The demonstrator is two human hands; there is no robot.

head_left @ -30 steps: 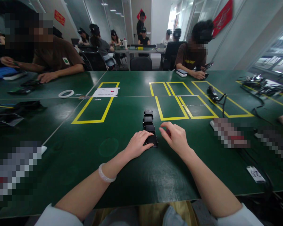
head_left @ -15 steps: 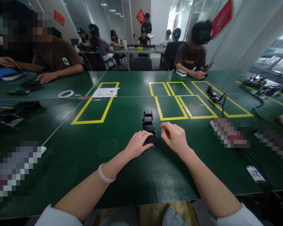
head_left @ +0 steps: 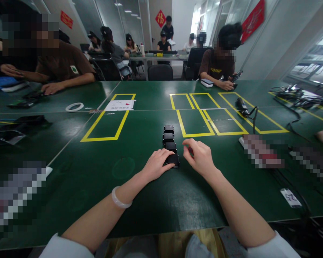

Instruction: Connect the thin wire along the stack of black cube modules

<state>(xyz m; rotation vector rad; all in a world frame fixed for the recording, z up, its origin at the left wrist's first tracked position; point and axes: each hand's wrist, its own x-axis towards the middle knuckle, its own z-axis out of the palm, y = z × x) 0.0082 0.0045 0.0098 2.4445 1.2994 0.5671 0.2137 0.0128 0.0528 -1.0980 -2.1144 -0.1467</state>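
Several small black box-shaped blocks with shiny corners stand in a row on the green table, running away from me. My left hand (head_left: 159, 164) grips the nearest black block (head_left: 172, 159), its thumb along the near side and its fingers over the far side. The second black block (head_left: 170, 146) lies just beyond those fingertips, and two more black blocks (head_left: 168, 137) follow behind it. To the right of the row, my right hand (head_left: 199, 154) is held apart from the blocks with its fingers curled into a pinch. Whatever may be between those fingertips is hidden.
Yellow tape rectangles (head_left: 212, 134) mark the green table (head_left: 150, 208). A white paper sign (head_left: 120, 105) and a tape roll (head_left: 74, 107) lie to the left. At right are a black device with a cable (head_left: 241, 106) and tangled cables (head_left: 298, 95). Co-workers sit across the table.
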